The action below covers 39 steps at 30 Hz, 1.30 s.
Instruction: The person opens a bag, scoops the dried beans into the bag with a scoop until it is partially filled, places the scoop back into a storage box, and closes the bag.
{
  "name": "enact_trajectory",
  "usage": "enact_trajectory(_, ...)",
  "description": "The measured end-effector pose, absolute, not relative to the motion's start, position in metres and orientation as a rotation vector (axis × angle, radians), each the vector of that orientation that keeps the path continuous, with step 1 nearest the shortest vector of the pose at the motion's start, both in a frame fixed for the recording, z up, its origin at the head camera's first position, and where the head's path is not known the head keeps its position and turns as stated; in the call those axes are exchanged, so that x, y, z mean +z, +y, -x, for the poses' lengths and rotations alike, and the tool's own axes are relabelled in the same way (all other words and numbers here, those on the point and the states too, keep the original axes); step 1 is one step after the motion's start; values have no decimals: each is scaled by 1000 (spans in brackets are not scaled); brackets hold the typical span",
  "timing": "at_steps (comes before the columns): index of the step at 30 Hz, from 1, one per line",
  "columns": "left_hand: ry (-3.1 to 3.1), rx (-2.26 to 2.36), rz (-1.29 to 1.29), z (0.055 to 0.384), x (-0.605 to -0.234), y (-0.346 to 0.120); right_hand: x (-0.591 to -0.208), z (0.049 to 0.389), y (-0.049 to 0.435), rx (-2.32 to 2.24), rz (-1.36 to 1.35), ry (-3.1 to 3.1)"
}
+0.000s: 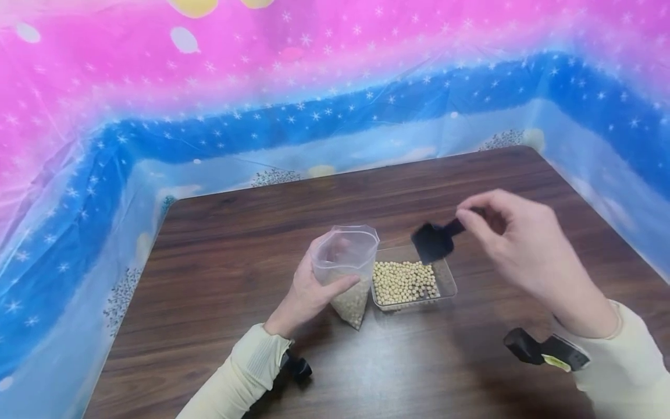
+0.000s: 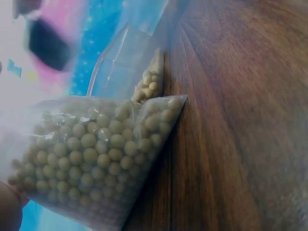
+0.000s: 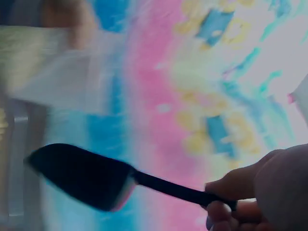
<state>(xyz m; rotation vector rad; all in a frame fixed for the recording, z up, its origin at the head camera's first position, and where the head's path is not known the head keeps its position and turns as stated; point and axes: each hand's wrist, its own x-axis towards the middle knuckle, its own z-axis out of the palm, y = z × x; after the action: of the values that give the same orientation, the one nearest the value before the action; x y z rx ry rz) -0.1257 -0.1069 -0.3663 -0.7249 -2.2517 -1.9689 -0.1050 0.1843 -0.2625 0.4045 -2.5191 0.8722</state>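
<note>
My left hand grips a clear plastic bag, thumb across its front, mouth open at the top. Round pale beans fill its lower part; they look like soybeans. To the bag's right, a clear rectangular container holds more of the same beans. Above that container's right part hangs a small black scoop. My right hand pinches the scoop's handle between thumb and fingers. Whether beans lie in the scoop cannot be seen.
The dark wood-grain table carries everything. Behind it and along both sides hangs a pink and blue patterned cloth. Black camera mounts are strapped at both wrists, close to the tabletop.
</note>
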Motion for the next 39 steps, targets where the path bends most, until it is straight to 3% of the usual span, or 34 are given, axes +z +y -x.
enact_trajectory(9,-2239,-1973,705,125,-367,-106,-325,125,190,784,-427,-2631)
enact_trajectory(24,-2239,-1965,700,124,-368,-106,-353,134,202,1040,-139,-2728)
enact_trajectory(32,-2214,-1993,702,124,-370,-106,-374,133,201,1144,-104,-2748)
enact_trajectory(39,-2220,-1995,698,123,-370,-106,-381,132,206,1423,-227,-2843)
